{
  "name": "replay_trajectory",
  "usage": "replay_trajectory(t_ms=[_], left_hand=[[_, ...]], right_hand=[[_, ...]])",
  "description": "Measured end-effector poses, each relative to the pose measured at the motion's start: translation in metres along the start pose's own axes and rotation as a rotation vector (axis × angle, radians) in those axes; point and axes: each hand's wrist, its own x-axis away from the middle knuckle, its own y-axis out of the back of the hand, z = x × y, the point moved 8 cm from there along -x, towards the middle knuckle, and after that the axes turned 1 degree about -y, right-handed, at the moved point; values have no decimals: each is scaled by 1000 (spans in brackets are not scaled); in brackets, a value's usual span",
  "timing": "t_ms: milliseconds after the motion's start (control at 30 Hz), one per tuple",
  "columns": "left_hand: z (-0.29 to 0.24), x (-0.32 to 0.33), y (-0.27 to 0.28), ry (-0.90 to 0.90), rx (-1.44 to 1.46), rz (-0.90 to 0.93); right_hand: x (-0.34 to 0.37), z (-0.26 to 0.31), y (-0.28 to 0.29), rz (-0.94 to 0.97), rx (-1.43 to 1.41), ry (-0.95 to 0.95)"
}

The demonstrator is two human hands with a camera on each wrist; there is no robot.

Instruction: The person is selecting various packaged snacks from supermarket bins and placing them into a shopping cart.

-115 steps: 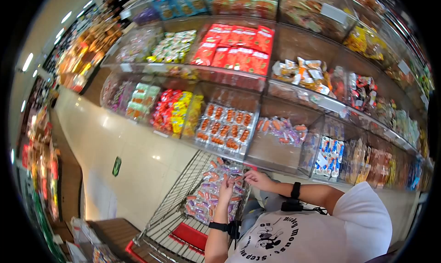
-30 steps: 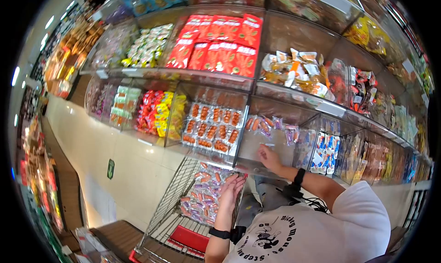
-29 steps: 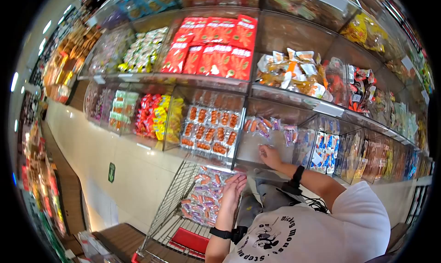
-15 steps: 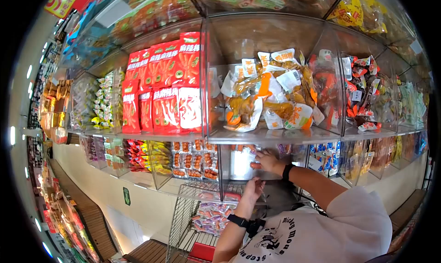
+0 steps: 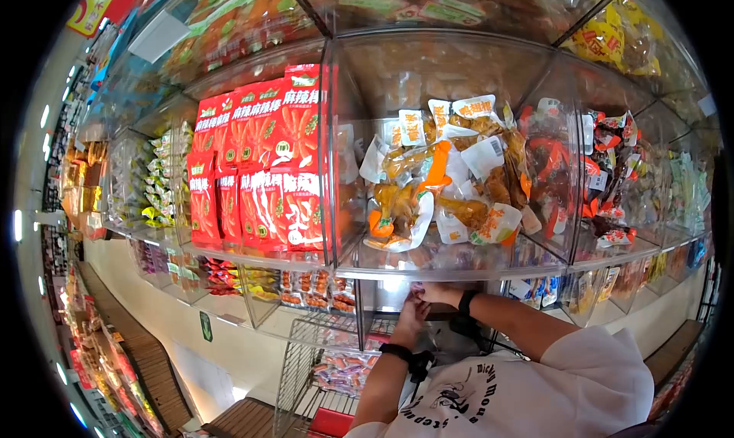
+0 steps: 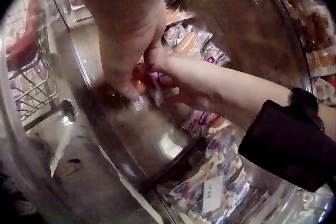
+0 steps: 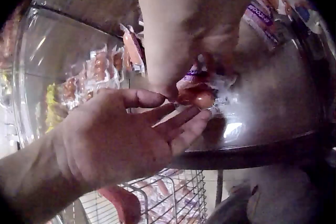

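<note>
My right hand (image 5: 441, 294) is over the lower shelf bin, its fingers gripping a small clear-wrapped sausage (image 7: 202, 97) with purple print. My left hand (image 7: 123, 134) meets it from the left, palm turned up, with relaxed fingers reaching under the sausage and fingertips at its wrapper. The upper shelf edge partly covers both hands in the head view. More wrapped sausages (image 6: 191, 43) lie at the back of the same bin (image 6: 142, 134). Below and left, the shopping cart (image 5: 297, 373) holds a layer of similar sausage packs (image 5: 340, 373).
Above the hands, a clear-fronted shelf (image 5: 451, 268) bears drumstick packs (image 5: 451, 178) and red snack bags (image 5: 260, 163). Neighbouring bins hold vacuum-packed brown snacks (image 5: 317, 289) and blue-and-white packs (image 6: 215, 174). Clear dividers separate the bins. Pale floor (image 5: 252, 339) lies left of the cart.
The left hand has moved from over the cart to the bin and met the right hand, which has picked up a sausage. The head view has shifted closer to the shelves.
</note>
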Motion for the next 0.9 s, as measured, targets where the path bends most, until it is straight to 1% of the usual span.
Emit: replay_trajectory(t_ms=[33, 100, 133, 167, 200, 233, 267, 300, 400, 433, 533, 567, 600, 667, 800, 833, 867, 900], left_hand=[[-1, 5, -2, -2, 16, -12], [-1, 10, -3, -13, 48, -32], [23, -31, 31, 56, 47, 54], [46, -68, 63, 126, 40, 141], [67, -101, 92, 194, 27, 229], [52, -66, 71, 92, 29, -61], [44, -56, 58, 86, 1, -45], [39, -50, 51, 80, -26, -28], [35, -27, 39, 65, -89, 21], [36, -19, 33, 57, -102, 38], [19, 23, 5, -112, -259, 126], [4, 63, -3, -178, -328, 85], [-3, 91, -10, -224, -312, 134], [-12, 136, -12, -324, -288, 229], [-14, 208, 21, -602, -301, 351], [-12, 225, 35, -636, -226, 356], [-10, 243, 53, -662, -346, 318], [-8, 263, 74, -683, -467, 278]], right_hand=[[1, -1, -6, 76, -2, -39], [10, 13, -6, 100, 83, -25], [14, 20, -5, 108, 130, -16], [8, -12, -41, 157, 204, 37], [13, -9, -43, 117, 195, 13], [18, -7, -43, 77, 187, -11], [21, -4, -39, 37, 181, -32], [24, 10, -40, 95, 195, 87], [31, 14, -32, 180, -41, -97], [36, 22, -28, 246, -352, -116], [55, 55, -9, 386, -875, -167], [50, 22, -23, 491, -600, -177], [58, 33, -15, 459, -609, -187], [84, 96, 13, 394, -627, -201], [123, 157, -15, 491, -615, -150], [131, 178, -32, 507, -602, -132], [138, 199, -50, 521, -589, -113], [145, 225, -65, 487, -566, 2]])
